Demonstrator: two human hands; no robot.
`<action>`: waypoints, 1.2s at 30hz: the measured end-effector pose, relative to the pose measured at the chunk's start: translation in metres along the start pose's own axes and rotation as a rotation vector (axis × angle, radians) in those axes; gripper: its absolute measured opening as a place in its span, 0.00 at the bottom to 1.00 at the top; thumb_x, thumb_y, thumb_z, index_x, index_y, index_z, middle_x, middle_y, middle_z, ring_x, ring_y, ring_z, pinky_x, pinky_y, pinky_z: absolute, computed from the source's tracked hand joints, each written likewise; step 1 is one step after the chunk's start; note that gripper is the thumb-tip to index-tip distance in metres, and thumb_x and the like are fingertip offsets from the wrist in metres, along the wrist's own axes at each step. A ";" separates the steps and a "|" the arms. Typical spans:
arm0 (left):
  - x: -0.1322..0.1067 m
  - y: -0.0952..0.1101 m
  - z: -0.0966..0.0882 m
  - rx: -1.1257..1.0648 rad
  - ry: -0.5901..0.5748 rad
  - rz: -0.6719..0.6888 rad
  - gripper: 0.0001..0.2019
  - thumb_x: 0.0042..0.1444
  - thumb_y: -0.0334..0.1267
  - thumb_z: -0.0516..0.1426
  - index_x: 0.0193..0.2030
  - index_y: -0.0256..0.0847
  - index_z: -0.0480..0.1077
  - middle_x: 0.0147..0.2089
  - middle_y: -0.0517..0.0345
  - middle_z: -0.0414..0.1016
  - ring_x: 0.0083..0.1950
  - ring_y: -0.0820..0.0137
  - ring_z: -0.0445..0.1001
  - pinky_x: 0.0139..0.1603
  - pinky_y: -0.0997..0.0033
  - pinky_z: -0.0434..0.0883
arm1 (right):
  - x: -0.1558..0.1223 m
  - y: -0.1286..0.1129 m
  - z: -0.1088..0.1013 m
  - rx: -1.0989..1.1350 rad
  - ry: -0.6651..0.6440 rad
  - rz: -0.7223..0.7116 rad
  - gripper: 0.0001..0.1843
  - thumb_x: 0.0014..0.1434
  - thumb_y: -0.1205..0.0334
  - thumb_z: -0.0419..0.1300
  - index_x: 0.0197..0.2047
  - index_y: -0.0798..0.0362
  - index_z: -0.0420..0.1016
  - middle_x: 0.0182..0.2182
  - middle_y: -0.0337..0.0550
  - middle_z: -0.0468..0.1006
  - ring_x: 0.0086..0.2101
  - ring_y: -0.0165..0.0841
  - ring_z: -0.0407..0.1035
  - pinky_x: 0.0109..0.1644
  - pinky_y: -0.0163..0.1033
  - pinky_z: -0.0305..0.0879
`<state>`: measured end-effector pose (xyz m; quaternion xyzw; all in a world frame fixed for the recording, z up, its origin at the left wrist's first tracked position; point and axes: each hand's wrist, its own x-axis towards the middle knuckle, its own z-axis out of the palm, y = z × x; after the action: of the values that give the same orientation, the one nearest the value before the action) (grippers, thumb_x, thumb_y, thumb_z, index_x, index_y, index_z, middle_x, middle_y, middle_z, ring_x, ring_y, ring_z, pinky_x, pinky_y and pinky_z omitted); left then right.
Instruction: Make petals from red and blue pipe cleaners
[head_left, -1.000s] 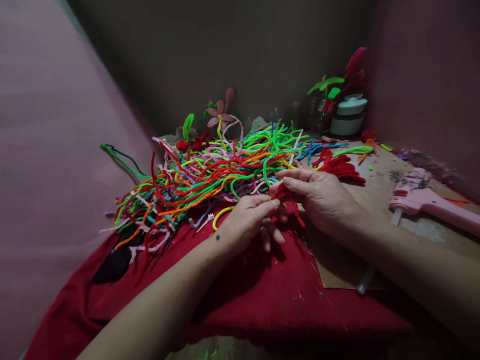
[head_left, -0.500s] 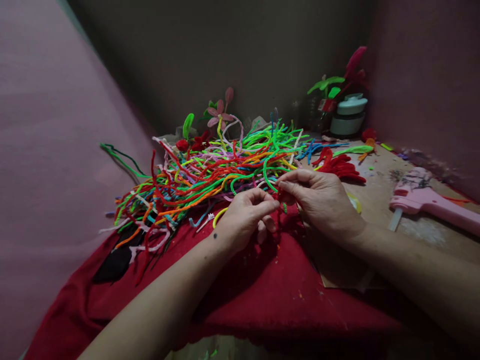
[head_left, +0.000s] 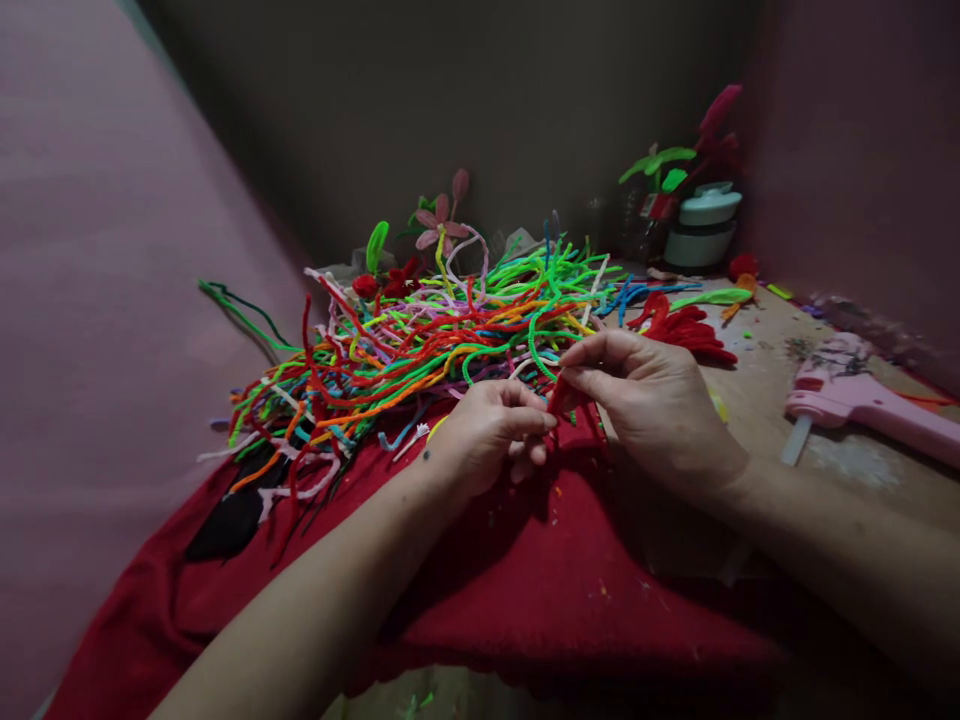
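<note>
Between my hands is a short red pipe cleaner (head_left: 564, 394), partly covered by the fingers. My left hand (head_left: 499, 432) pinches its lower left end between thumb and forefinger, the other fingers curled beneath. On its upper right end, the thumb and forefinger of my right hand (head_left: 637, 395) are closed. Right behind the hands spreads a big heap of pipe cleaners (head_left: 420, 350) in green, red, orange, pink and other colours. A bundle of red looped pipe cleaners (head_left: 686, 332) lies just beyond my right hand.
A pink glue gun (head_left: 847, 400) rests at the right on a brown board (head_left: 765, 350). A red cloth (head_left: 525, 590) covers the front. Behind stand a pale green lidded jar (head_left: 701, 235) and a pink pipe-cleaner flower (head_left: 441, 225). A black piece (head_left: 229, 525) lies at the left.
My right hand has shifted slightly right, and the gap between the hands has widened a little. More of the red pipe cleaner shows between the fingertips. The heap stays as it was.
</note>
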<state>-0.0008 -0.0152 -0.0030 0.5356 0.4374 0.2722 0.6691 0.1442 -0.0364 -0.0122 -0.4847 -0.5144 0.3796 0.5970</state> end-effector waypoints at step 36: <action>-0.002 0.000 -0.001 0.184 0.092 0.203 0.06 0.50 0.35 0.57 0.27 0.36 0.65 0.16 0.65 0.65 0.13 0.79 0.61 0.13 0.80 0.59 | 0.006 0.013 0.000 0.362 -0.259 0.303 0.06 0.41 0.69 0.64 0.26 0.55 0.70 0.21 0.37 0.72 0.20 0.27 0.66 0.24 0.34 0.63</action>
<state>-0.0026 -0.0166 -0.0028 0.6231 0.4343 0.3214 0.5656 0.1454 -0.0279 -0.0233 -0.3890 -0.4316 0.6094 0.5395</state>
